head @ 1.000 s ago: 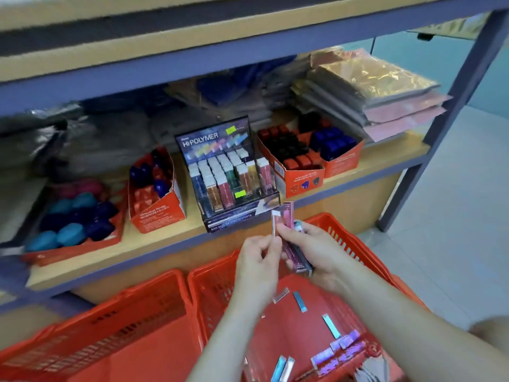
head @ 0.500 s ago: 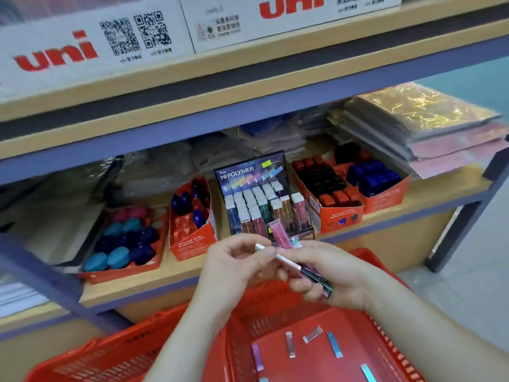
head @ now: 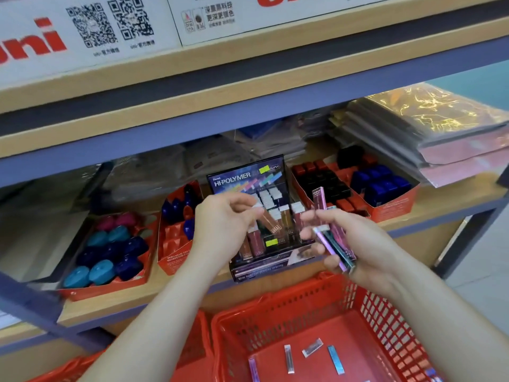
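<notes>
I see the left hand point(head: 225, 219) has drawn away from the right since the earlier frame. It now pinches one slim case point(head: 271, 221) over the HI-POLYMER display box point(head: 245, 179) on the shelf point(head: 451, 199). The right hand point(head: 363, 244) grips a bundle of slim cases point(head: 334, 244) just beside it, above the red basket point(head: 385, 307).

Red baskets point(head: 385, 312); black display box point(head: 249, 175) (rainbow stripes); purple and teal cases point(head: 334, 244); blue sharpeners point(head: 99, 268).

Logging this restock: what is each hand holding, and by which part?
The left hand pinches one slim case by its white-capped end. The right hand grips a bunch of slim cases around their middles, ends sticking out.
</notes>
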`<state>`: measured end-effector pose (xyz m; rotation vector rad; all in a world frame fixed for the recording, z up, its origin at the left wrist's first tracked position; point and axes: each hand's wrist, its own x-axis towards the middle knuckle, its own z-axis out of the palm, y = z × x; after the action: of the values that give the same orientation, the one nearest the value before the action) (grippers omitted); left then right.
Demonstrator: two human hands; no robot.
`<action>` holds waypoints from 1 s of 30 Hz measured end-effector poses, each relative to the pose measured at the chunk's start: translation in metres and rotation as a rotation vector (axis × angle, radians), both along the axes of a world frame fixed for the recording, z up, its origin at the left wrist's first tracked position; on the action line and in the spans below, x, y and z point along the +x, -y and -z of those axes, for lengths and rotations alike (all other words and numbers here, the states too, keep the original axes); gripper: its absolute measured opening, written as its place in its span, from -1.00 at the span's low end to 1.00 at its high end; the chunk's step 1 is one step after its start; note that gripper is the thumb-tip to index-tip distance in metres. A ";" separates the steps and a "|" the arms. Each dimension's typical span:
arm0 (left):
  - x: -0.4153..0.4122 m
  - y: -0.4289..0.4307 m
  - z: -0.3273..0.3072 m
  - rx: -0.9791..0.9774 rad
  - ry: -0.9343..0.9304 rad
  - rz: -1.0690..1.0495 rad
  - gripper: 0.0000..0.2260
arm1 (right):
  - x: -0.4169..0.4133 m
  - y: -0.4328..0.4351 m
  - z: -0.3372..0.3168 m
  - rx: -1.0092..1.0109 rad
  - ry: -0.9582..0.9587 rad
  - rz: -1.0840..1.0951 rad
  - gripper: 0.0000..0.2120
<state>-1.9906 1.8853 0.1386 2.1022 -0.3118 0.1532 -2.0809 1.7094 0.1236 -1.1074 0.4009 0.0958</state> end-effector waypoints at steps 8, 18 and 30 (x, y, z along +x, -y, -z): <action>0.013 0.022 0.007 0.276 0.151 0.100 -0.89 | 0.002 0.009 -0.001 -0.060 0.055 0.039 -0.78; 0.015 0.027 0.008 0.515 0.273 0.184 -0.87 | -0.001 0.010 0.002 -0.099 0.091 0.015 -0.79; 0.013 0.035 0.017 0.859 0.496 0.260 -0.79 | -0.002 0.007 0.007 -0.179 0.078 -0.027 -0.81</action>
<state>-1.9778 1.8507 0.1220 2.8122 -1.0991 0.4493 -2.0826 1.7024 0.1170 -1.2889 0.3292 0.0413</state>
